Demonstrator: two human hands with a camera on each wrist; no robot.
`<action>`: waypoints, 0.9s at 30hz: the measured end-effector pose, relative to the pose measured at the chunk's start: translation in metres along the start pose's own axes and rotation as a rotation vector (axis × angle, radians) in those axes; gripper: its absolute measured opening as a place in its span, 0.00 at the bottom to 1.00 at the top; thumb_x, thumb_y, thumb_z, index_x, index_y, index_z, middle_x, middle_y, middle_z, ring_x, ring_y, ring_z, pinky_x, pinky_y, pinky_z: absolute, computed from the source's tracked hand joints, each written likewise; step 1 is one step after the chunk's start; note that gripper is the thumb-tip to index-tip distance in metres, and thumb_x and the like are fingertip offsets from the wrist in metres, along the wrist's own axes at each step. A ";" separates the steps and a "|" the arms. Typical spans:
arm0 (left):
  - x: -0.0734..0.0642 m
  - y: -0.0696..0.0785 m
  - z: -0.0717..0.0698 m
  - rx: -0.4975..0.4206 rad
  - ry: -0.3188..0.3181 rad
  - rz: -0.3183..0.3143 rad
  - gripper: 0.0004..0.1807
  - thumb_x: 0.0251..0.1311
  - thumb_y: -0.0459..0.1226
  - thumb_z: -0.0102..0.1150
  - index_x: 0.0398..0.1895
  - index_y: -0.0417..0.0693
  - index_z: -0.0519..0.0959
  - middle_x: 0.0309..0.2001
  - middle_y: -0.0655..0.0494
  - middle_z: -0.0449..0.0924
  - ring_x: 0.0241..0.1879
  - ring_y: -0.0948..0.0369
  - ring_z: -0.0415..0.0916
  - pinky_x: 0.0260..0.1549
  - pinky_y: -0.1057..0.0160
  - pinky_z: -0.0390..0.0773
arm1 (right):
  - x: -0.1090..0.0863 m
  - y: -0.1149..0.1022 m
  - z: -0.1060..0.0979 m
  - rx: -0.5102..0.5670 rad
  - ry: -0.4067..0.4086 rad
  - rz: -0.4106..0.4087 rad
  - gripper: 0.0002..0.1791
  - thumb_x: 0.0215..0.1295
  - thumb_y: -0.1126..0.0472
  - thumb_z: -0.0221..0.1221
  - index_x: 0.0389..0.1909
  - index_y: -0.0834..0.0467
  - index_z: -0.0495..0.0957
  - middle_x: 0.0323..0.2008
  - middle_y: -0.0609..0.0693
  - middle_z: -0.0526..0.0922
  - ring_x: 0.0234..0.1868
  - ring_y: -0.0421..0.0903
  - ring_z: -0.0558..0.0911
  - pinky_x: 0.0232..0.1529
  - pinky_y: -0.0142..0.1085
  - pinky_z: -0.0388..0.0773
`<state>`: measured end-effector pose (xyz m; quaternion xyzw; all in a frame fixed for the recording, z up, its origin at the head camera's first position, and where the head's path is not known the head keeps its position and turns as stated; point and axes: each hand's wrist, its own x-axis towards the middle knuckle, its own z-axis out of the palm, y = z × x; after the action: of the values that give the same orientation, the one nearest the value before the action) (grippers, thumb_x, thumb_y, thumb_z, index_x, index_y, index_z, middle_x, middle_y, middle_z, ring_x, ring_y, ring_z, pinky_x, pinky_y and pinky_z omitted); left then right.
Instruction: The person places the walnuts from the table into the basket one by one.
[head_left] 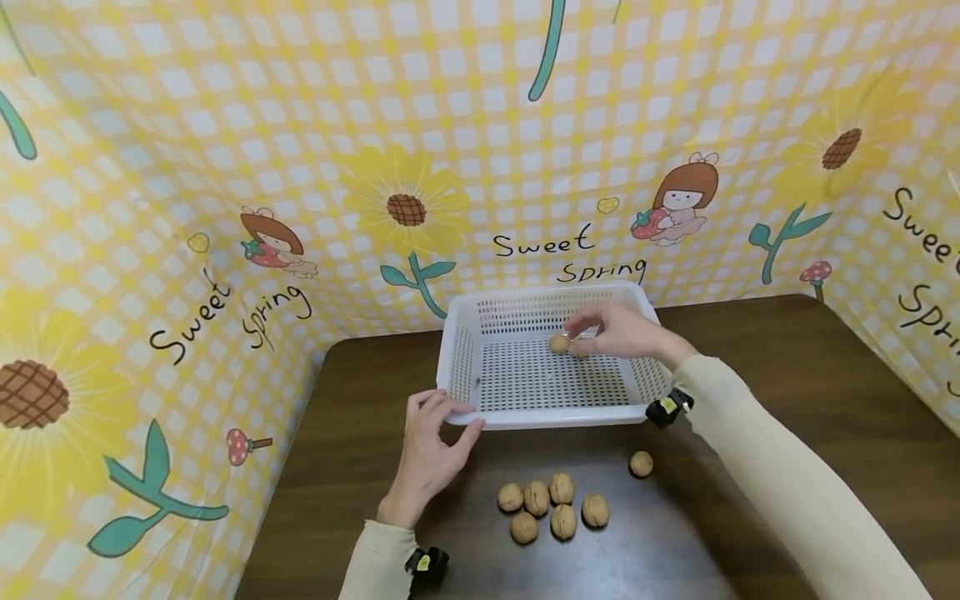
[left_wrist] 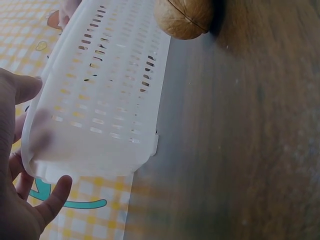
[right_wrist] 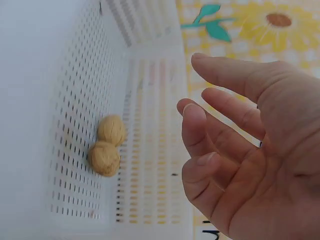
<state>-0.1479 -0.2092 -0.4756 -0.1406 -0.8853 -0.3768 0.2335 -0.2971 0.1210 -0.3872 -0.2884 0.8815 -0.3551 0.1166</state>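
A white perforated plastic basket (head_left: 555,417) stands on the dark wooden table. My left hand (head_left: 431,454) holds its near left corner, thumb at the front rim and fingers round the side. Over the inside of the basket, my right hand (head_left: 622,331) hovers with loosely bent, parted fingers and nothing between them. Two walnuts (right_wrist: 105,157) lie side by side on the basket floor, seen apart from that hand in the right wrist view. In front of the basket several walnuts (head_left: 536,497) sit in a loose cluster, with a single walnut (head_left: 641,463) off to their right.
Behind the table and along both sides hangs a yellow checked cloth (head_left: 480,167) printed with sunflowers and lettering. The basket's far side stands close to it. Wood tabletop (head_left: 360,375) shows left of the basket. Each wrist wears a small black camera (head_left: 670,407).
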 end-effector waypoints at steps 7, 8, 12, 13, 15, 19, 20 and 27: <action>0.001 0.001 -0.001 0.000 0.003 0.009 0.08 0.60 0.42 0.76 0.40 0.53 0.87 0.47 0.52 0.88 0.63 0.46 0.69 0.65 0.41 0.67 | -0.050 -0.004 0.014 0.123 -0.003 -0.062 0.17 0.71 0.57 0.69 0.58 0.56 0.85 0.53 0.55 0.90 0.43 0.44 0.86 0.44 0.35 0.82; 0.001 0.001 -0.001 0.000 0.006 0.009 0.08 0.60 0.41 0.77 0.40 0.53 0.87 0.47 0.52 0.88 0.62 0.45 0.69 0.65 0.41 0.67 | -0.058 -0.004 0.017 0.151 -0.008 -0.062 0.17 0.71 0.57 0.69 0.57 0.55 0.85 0.53 0.55 0.90 0.40 0.42 0.85 0.41 0.34 0.81; 0.000 0.001 0.000 -0.002 0.005 0.001 0.08 0.60 0.41 0.76 0.40 0.53 0.87 0.46 0.52 0.87 0.63 0.45 0.69 0.66 0.41 0.66 | -0.085 -0.005 0.031 0.208 -0.015 -0.089 0.15 0.71 0.57 0.69 0.55 0.55 0.85 0.49 0.52 0.91 0.32 0.39 0.82 0.33 0.32 0.78; -0.001 0.001 0.000 -0.002 0.000 -0.003 0.08 0.61 0.42 0.76 0.40 0.53 0.87 0.46 0.52 0.87 0.63 0.45 0.69 0.66 0.41 0.66 | -0.091 -0.006 0.034 0.209 -0.010 -0.102 0.14 0.71 0.57 0.69 0.54 0.55 0.86 0.47 0.50 0.91 0.31 0.38 0.81 0.33 0.32 0.78; -0.001 0.001 0.000 0.002 -0.006 -0.007 0.08 0.61 0.42 0.76 0.40 0.53 0.87 0.47 0.52 0.87 0.63 0.46 0.69 0.66 0.41 0.66 | -0.104 -0.008 0.041 0.209 -0.001 -0.126 0.13 0.71 0.57 0.69 0.53 0.55 0.86 0.45 0.48 0.91 0.30 0.36 0.81 0.33 0.32 0.79; -0.002 0.001 0.000 0.007 -0.001 -0.009 0.08 0.60 0.42 0.77 0.40 0.52 0.88 0.47 0.52 0.87 0.63 0.46 0.68 0.65 0.42 0.67 | -0.123 -0.009 0.055 0.203 0.019 -0.186 0.12 0.69 0.58 0.71 0.51 0.53 0.87 0.43 0.50 0.91 0.26 0.33 0.80 0.28 0.32 0.79; -0.001 0.001 0.000 0.007 0.003 -0.009 0.08 0.60 0.42 0.77 0.40 0.52 0.88 0.47 0.52 0.87 0.62 0.46 0.68 0.65 0.42 0.67 | -0.127 -0.006 0.058 0.193 0.025 -0.196 0.12 0.69 0.58 0.71 0.51 0.52 0.87 0.43 0.50 0.92 0.26 0.33 0.80 0.27 0.32 0.79; 0.000 -0.001 0.000 0.012 0.007 0.014 0.08 0.60 0.41 0.76 0.40 0.52 0.87 0.46 0.52 0.87 0.63 0.45 0.69 0.65 0.41 0.67 | -0.153 0.024 0.085 0.108 0.092 -0.168 0.14 0.67 0.56 0.73 0.51 0.53 0.87 0.27 0.40 0.85 0.24 0.29 0.76 0.24 0.30 0.75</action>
<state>-0.1480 -0.2097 -0.4758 -0.1443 -0.8857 -0.3701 0.2401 -0.1496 0.1782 -0.4650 -0.3378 0.8383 -0.4236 0.0614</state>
